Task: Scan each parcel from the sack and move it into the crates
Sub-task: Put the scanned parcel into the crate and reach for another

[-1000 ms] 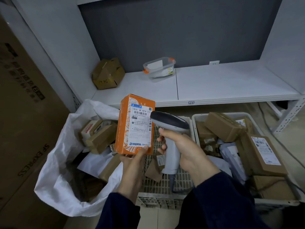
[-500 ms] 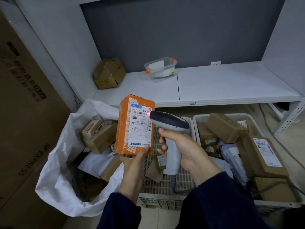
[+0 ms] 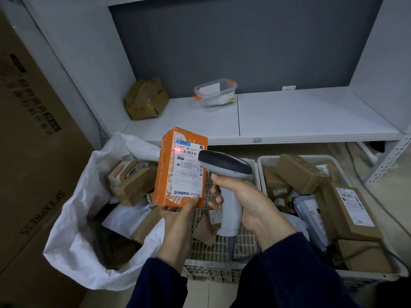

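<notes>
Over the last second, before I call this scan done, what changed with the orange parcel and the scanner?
A red light came on and slid from the right edge of the label to its left edge. Unchanged: the left hand holds the orange parcel upright, the right hand grips the scanner.

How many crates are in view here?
2: a slatted crate in the middle, and a white crate right of it, holding parcels. More may lie out of frame.

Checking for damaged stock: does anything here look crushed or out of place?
Yes: the brown cardboard parcel at the left end of the white shelf looks crushed, its sides dented and flaps bulging.
</notes>
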